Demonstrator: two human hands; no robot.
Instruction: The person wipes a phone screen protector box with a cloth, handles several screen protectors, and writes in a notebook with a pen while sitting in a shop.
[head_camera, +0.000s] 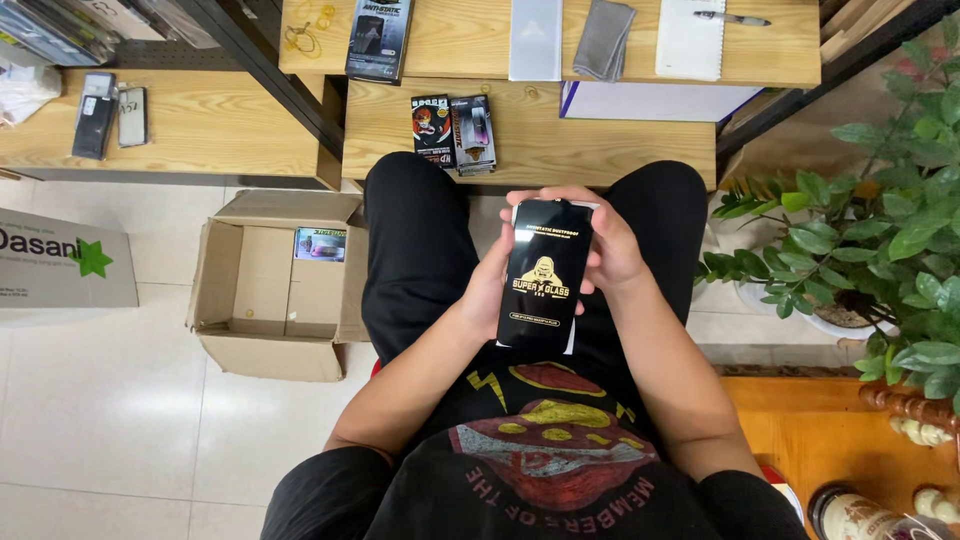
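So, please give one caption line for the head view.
Seated person, left hand and right hand holding a black flat package above the lap.

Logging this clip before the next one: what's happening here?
A seated person holds a flat black packet with yellow print upright over their lap. The left hand grips its left edge and the right hand wraps its top right. Two similar packets lie on the wooden desk ahead. An open cardboard box sits on the tiled floor to the left, with one small packet inside, and a potted plant stands to the right.
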